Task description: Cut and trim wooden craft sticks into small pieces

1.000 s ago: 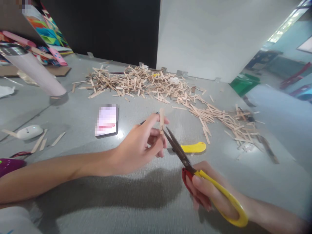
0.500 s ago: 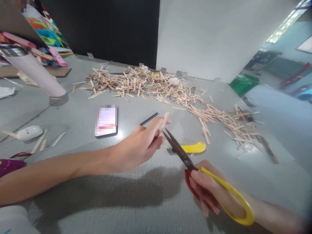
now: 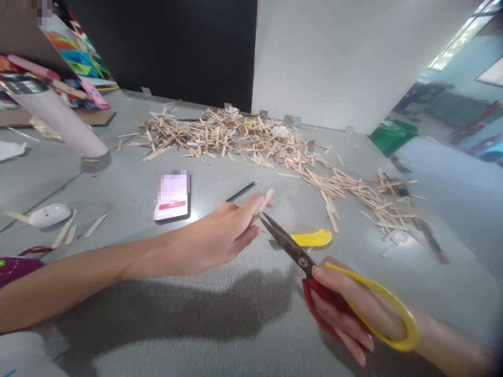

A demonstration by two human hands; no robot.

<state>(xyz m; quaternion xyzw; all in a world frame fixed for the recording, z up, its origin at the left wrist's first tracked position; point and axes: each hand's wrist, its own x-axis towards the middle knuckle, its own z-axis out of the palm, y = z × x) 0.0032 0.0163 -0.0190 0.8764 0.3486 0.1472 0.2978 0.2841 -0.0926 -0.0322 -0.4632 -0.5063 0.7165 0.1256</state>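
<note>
My left hand (image 3: 228,230) is closed, pinching a short wooden craft stick (image 3: 267,199) that slants up from the fingers. In my right hand (image 3: 346,303) is a pair of scissors (image 3: 302,261) with one yellow and one red handle loop. Its dark blades are slightly parted, and their tips reach the lower part of the stick by my left fingertips; whether they touch it I cannot tell. A yellow box cutter (image 3: 312,239) lies on the table just behind the blades. Beyond my left hand is a dark pen (image 3: 241,191).
Cut wooden sticks (image 3: 223,133) form a long pile across the back and right. A phone (image 3: 173,198) lies left of centre. Farther left are a white mouse (image 3: 50,214) and a pale bottle (image 3: 58,115). Upright panels (image 3: 322,57) close the back; a green bin (image 3: 393,136) stands beyond.
My right hand has shifted slightly right and down, its fingers more spread, with the scissor handles farther apart. The stick in my left hand has dropped a little and tilts more to the right.
</note>
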